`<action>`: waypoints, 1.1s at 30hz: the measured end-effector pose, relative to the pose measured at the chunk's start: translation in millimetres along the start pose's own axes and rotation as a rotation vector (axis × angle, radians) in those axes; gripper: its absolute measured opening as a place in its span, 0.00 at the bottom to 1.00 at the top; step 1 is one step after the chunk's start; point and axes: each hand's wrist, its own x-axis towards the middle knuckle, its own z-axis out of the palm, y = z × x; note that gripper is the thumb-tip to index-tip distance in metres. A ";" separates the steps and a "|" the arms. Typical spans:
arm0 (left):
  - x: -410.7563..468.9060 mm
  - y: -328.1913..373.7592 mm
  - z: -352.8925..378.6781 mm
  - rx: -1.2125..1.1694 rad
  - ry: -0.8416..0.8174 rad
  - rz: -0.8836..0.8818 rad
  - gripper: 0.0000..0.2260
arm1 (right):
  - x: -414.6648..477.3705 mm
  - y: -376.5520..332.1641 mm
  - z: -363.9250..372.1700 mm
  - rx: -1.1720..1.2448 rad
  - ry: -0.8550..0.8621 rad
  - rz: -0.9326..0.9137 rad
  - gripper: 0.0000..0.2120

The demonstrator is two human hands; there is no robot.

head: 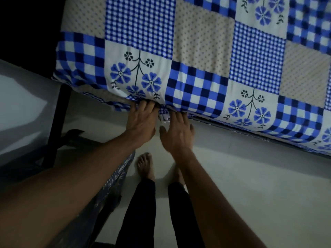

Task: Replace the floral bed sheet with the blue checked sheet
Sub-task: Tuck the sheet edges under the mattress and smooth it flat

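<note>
The blue checked sheet (197, 56), a patchwork of blue checks, dotted beige squares and blue flowers, covers the mattress across the upper part of the view. Both of my hands are at its near edge by the corner. My left hand (141, 120) has its fingertips pushed in under the sheet's edge, where the cloth bunches. My right hand (176, 131) lies just to its right with fingers under the mattress edge and the thumb spread out. The fingertips of both hands are hidden by cloth. No floral sheet shows on the bed.
A dark bed leg (57, 126) stands at the left below the mattress corner. A patterned blue cloth (114, 179) hangs by my left forearm. My bare feet (146, 167) stand on the pale floor (250, 185). A grey surface (21, 108) fills the left edge.
</note>
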 end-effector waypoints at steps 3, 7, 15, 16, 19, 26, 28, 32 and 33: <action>3.1 5.9 3.7 -0.035 0.039 -0.071 0.27 | -6.2 7.7 13.2 -0.058 0.040 -0.174 0.33; -5.7 -1.7 16.6 -0.189 0.233 -0.005 0.26 | 25.7 -0.3 14.3 -0.131 0.034 -0.158 0.32; -1.9 -10.4 15.2 -0.044 0.098 -0.007 0.32 | 14.9 -6.2 -10.8 -0.049 -0.184 -0.170 0.38; 1.6 -5.8 14.6 -0.035 0.091 -0.020 0.30 | 6.9 -4.8 -6.7 -0.046 -0.182 -0.192 0.39; 9.9 -1.7 12.4 -0.073 0.101 -0.059 0.28 | 14.6 -6.0 1.0 -0.103 -0.151 -0.210 0.36; -21.8 -10.6 15.1 -0.125 0.155 -0.042 0.34 | 22.6 -13.4 -5.6 -0.062 -0.127 -0.231 0.37; -14.3 -15.6 14.8 -0.056 0.131 -0.059 0.35 | 11.2 -15.0 -4.0 -0.017 -0.078 -0.293 0.36; 5.4 -24.4 11.0 -0.065 0.144 -0.033 0.25 | 28.3 -29.3 11.5 -0.022 -0.058 -0.277 0.34; 4.2 -26.0 11.2 -0.085 0.159 -0.002 0.26 | 34.9 -31.8 13.5 -0.033 -0.057 -0.252 0.35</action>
